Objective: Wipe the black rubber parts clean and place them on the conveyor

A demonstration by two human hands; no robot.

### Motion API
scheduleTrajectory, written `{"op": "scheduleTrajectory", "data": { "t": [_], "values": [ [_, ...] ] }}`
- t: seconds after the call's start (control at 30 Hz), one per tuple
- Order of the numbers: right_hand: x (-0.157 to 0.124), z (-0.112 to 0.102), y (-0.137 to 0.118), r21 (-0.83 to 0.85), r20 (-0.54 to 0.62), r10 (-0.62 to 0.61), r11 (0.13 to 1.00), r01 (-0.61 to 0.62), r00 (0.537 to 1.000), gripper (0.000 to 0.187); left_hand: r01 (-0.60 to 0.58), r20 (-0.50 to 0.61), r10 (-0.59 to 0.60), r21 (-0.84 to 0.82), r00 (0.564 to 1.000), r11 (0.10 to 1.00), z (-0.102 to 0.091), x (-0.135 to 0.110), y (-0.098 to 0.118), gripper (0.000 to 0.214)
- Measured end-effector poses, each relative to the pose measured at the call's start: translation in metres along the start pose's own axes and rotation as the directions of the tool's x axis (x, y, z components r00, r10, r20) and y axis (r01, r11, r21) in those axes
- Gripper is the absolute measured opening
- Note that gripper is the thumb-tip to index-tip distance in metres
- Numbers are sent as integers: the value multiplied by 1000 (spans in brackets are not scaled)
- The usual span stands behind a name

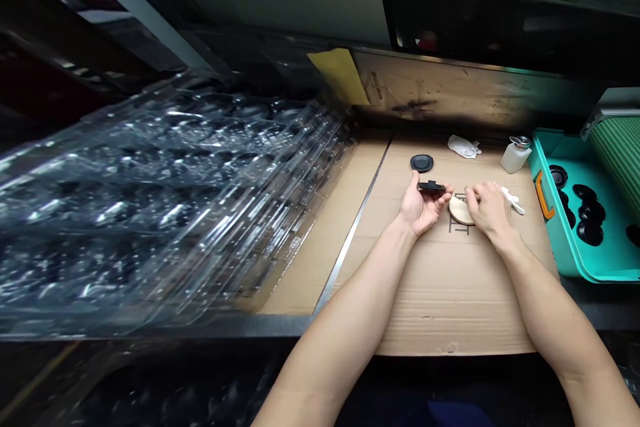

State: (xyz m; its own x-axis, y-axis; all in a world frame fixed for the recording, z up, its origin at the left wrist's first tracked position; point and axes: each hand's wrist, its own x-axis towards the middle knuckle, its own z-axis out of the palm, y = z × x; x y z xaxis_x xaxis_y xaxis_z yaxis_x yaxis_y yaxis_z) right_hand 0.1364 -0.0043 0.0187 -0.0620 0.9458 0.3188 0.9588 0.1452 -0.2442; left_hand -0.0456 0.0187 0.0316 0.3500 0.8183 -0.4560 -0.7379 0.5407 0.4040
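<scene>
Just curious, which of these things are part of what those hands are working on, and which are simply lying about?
Part of the work: left hand gripping a black round part; right hand on a beige round pad; probably the black disc and the teal bin of similar discs.

Seemingly lying about: clear plastic trays, white pump bottle, crumpled white wrapper, yellow paper.

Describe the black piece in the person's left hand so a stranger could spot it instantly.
Find the teal bin at the bench's right end, then look left across the cardboard sheet to the left hand. The black round piece sits edge-on in its fingers, lifted, unlike the black disc lying flat just beyond.
</scene>
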Motion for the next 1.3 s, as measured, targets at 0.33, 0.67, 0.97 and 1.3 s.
{"op": "scheduleTrajectory", "data": {
  "t": [0.33, 0.67, 0.97, 1.3],
  "values": [
    [14, -5, 38, -13, 53, 147, 989, -147, 988, 21, -144, 89, 119, 372, 989, 917, -5, 6, -14, 72],
    [5, -6, -1, 431, -13, -170, 888, 159, 985, 18, -136, 264, -17, 551, 964, 823, -3, 10, -33, 81],
    [1, -7, -3, 281, 6, -259, 927, 247, 966, 17, -191, 137, 135, 737, 981, 649, -3, 6, -34, 86],
    [-1, -17, -5, -18, 102, -313, 949, 316, 944, 26, -148, 83, 149, 850, 985, 505, 3, 5, -37, 87]
  ]
}}
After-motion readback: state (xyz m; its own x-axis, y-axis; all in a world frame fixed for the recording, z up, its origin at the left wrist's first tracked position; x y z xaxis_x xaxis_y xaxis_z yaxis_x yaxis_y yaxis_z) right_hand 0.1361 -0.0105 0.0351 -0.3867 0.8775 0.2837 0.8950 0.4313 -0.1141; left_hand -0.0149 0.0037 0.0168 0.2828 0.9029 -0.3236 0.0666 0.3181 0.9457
